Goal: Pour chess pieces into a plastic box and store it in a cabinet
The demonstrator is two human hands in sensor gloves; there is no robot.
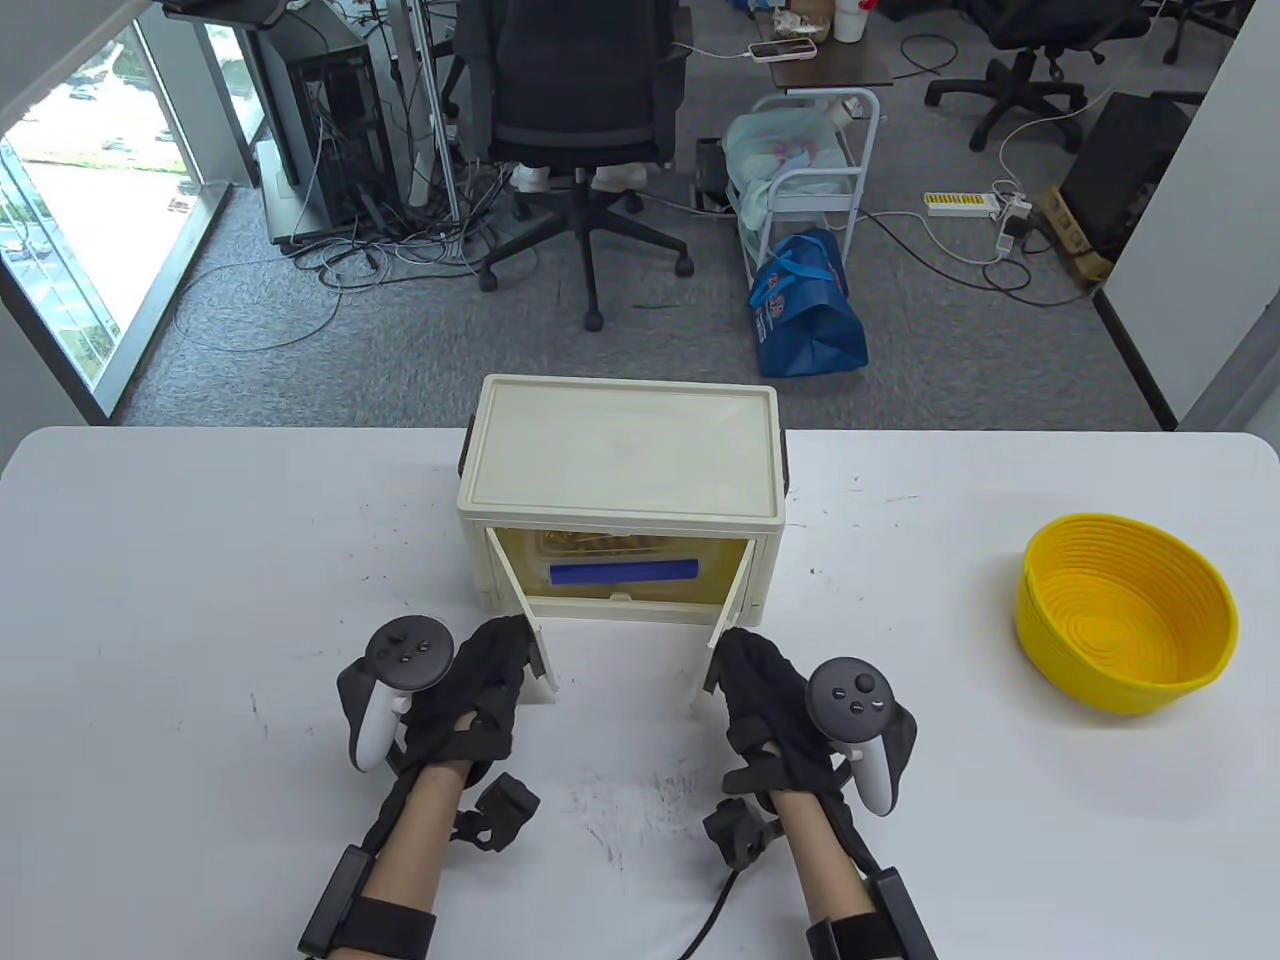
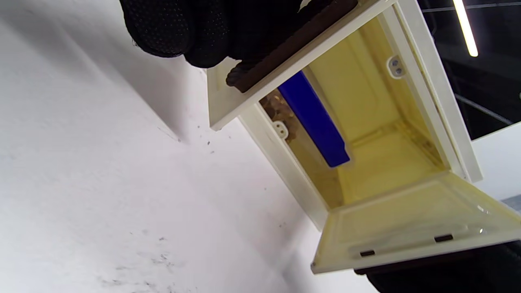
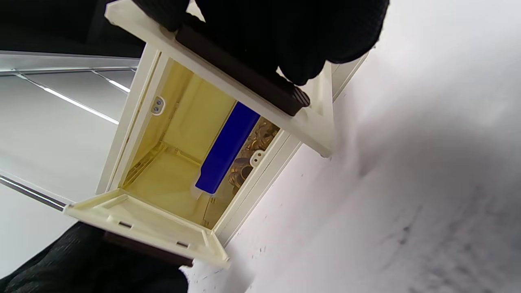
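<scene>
The cream cabinet (image 1: 620, 450) stands at the table's middle with both front doors swung open. Inside it sits the clear plastic box with a blue strip (image 1: 625, 573), with golden chess pieces (image 1: 600, 543) in it. My left hand (image 1: 505, 650) grips the left door (image 1: 522, 612) by its dark handle (image 2: 293, 44). My right hand (image 1: 745, 665) grips the right door (image 1: 728, 612) by its dark handle (image 3: 240, 77). The box's blue strip (image 2: 313, 118) and the pieces (image 3: 252, 150) show in both wrist views.
An empty yellow woven bowl (image 1: 1125, 610) stands at the right of the white table (image 1: 200, 600). Beyond the table's far edge are an office chair (image 1: 580, 120) and a blue bag (image 1: 805, 310) on the floor.
</scene>
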